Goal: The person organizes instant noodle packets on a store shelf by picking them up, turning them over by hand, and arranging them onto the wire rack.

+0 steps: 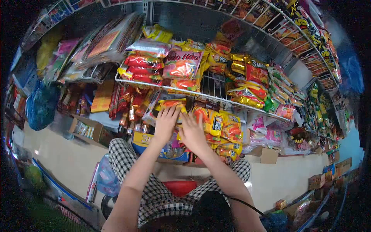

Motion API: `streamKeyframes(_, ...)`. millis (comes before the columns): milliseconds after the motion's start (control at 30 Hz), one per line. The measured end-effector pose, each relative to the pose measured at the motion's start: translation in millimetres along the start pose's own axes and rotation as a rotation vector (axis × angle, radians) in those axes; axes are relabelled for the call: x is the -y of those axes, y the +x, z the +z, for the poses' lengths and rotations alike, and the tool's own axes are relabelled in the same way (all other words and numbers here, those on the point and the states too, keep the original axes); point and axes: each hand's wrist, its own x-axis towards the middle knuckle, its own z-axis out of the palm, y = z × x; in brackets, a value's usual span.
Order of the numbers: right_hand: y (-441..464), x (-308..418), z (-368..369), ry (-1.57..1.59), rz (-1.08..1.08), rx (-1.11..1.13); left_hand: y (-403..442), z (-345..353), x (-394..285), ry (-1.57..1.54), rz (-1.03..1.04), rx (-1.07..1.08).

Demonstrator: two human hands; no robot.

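My left hand (167, 120) lies with outstretched fingers on a yellow noodle packet (174, 103) on the lower level, under the edge of the wire shelf. Close beside it, my right hand (192, 130) has its fingers spread, the tips near the same packet. Whether those tips touch it I cannot tell. Right of my right hand, several yellow and orange noodle packets (211, 121) are stacked. Below my hands is a yellow and blue printed carton (142, 143) with small items in it, partly hidden by my forearms.
Above my hands runs a white wire shelf (201, 94) loaded with red, pink and gold noodle packets (181, 64). An open cardboard box (89, 129) stands on the floor at left. A blue bag (41, 106) hangs farther left. A red seat (180, 188) shows between my legs.
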Motion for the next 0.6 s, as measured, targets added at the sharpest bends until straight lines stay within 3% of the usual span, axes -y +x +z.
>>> streamKeyframes(400, 6, -11, 21, -0.038, -0.061, -0.027, -16, 0, -1, -0.050, 0.016, 0.209)
streamKeyframes(600, 26, -18, -25, 0.242, 0.076, 0.133, -15, -7, 0, -0.054, 0.025, 0.204)
